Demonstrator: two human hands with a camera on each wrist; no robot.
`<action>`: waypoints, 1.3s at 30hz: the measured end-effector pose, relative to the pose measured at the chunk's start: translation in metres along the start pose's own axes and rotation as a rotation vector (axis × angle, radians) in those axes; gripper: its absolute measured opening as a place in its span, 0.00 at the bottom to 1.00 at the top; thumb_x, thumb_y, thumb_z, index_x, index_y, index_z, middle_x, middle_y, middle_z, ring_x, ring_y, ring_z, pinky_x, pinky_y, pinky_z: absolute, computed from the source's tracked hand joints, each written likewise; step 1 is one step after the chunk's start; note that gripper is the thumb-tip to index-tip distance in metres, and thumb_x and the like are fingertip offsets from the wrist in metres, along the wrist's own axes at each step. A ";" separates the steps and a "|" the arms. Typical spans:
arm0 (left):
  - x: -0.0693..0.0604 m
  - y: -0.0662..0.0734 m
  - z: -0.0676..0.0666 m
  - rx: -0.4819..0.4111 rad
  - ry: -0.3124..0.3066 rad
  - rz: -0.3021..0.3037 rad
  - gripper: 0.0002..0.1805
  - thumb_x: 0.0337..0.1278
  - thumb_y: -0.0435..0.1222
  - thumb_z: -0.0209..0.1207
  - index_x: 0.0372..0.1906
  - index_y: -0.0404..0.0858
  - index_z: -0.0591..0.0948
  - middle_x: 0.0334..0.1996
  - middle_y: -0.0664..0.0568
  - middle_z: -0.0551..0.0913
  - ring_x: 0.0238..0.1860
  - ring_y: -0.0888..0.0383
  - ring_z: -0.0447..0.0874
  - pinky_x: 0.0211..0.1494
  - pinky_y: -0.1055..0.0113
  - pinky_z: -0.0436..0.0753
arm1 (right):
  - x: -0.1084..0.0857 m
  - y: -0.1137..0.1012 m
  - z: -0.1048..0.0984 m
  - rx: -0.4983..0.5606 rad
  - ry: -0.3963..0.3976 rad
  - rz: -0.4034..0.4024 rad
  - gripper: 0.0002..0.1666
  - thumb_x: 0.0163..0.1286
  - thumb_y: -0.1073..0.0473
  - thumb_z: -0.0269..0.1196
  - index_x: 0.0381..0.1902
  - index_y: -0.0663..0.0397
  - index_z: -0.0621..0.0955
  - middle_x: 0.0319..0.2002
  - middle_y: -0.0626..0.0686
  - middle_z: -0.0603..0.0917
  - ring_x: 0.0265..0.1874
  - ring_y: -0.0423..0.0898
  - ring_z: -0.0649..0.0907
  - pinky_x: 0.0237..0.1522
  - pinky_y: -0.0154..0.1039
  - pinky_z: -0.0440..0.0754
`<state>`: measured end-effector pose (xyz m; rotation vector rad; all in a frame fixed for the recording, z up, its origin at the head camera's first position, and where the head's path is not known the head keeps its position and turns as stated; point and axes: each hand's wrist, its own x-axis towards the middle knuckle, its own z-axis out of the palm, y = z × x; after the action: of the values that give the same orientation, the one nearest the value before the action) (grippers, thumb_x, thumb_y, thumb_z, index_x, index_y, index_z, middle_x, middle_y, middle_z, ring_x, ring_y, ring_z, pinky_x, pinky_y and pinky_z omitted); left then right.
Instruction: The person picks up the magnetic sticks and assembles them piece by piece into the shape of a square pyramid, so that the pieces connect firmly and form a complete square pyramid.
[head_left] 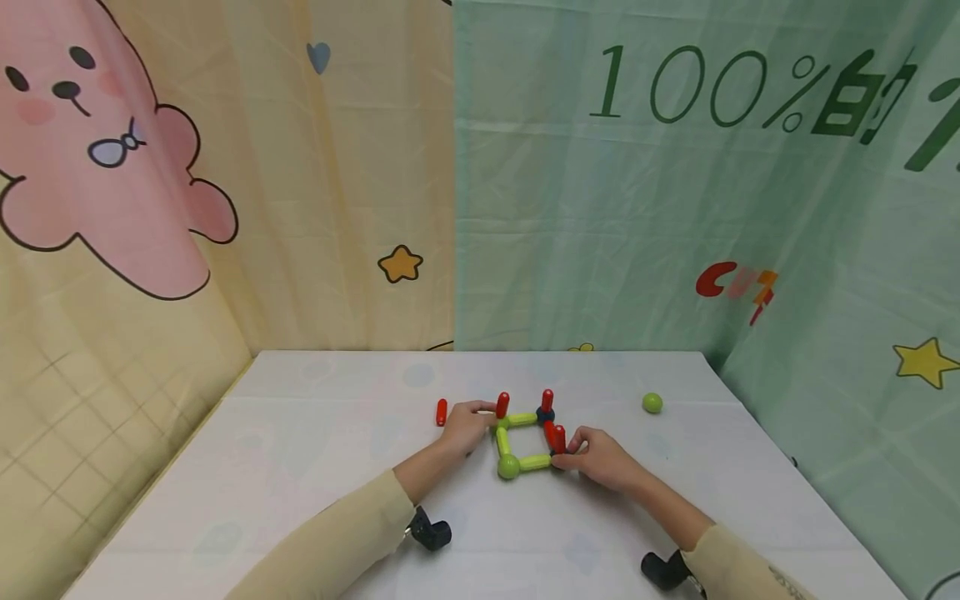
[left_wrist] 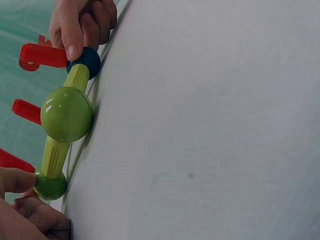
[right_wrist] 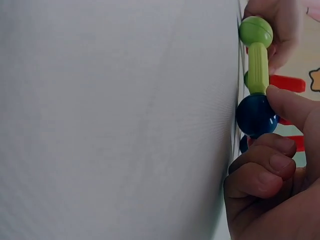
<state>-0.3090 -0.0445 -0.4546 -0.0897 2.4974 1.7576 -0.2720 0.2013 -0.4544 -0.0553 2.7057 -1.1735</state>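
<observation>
A square frame of toy rods and balls lies on the table, with a green ball (head_left: 508, 466) at its front left corner. My left hand (head_left: 467, 427) pinches the green ball (left_wrist: 50, 186) at the back left corner, where a red rod (head_left: 502, 406) stands up. At the front right, my right hand (head_left: 603, 458) grips a dark blue ball (right_wrist: 256, 116) between thumb and curled fingers; another red rod (head_left: 560, 439) rises from it. The other dark blue ball (head_left: 545, 414), at the back right, also bears an upright red rod (head_left: 547, 400). Green rods (head_left: 535, 462) form most sides.
On the white table (head_left: 337, 467), a loose red rod (head_left: 442, 412) lies left of the frame, just beyond my left hand. Toward the back right sits a loose green ball (head_left: 652, 403). Printed curtains (head_left: 570, 250) stand behind the table and along its sides.
</observation>
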 end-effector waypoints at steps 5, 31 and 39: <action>0.006 0.000 0.001 -0.011 -0.043 -0.019 0.17 0.64 0.35 0.62 0.56 0.41 0.86 0.62 0.43 0.79 0.38 0.55 0.72 0.31 0.69 0.69 | -0.006 0.002 0.001 0.003 0.016 0.006 0.20 0.60 0.48 0.74 0.34 0.52 0.76 0.17 0.47 0.70 0.20 0.43 0.69 0.24 0.35 0.63; 0.009 -0.006 0.004 0.001 -0.111 0.008 0.18 0.65 0.37 0.63 0.58 0.44 0.85 0.65 0.43 0.78 0.58 0.51 0.76 0.55 0.59 0.80 | 0.055 0.018 -0.028 0.239 -0.124 0.031 0.30 0.68 0.50 0.66 0.67 0.48 0.77 0.15 0.46 0.62 0.13 0.43 0.60 0.17 0.34 0.58; 0.011 -0.005 0.001 0.001 -0.120 -0.004 0.18 0.65 0.38 0.62 0.59 0.45 0.85 0.63 0.46 0.79 0.53 0.50 0.74 0.41 0.64 0.75 | 0.063 0.014 -0.025 0.217 -0.158 0.028 0.32 0.66 0.48 0.68 0.67 0.49 0.78 0.14 0.45 0.62 0.10 0.42 0.58 0.15 0.33 0.57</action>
<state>-0.3191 -0.0455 -0.4607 0.0101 2.4124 1.7062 -0.3380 0.2221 -0.4578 -0.0749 2.4218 -1.3845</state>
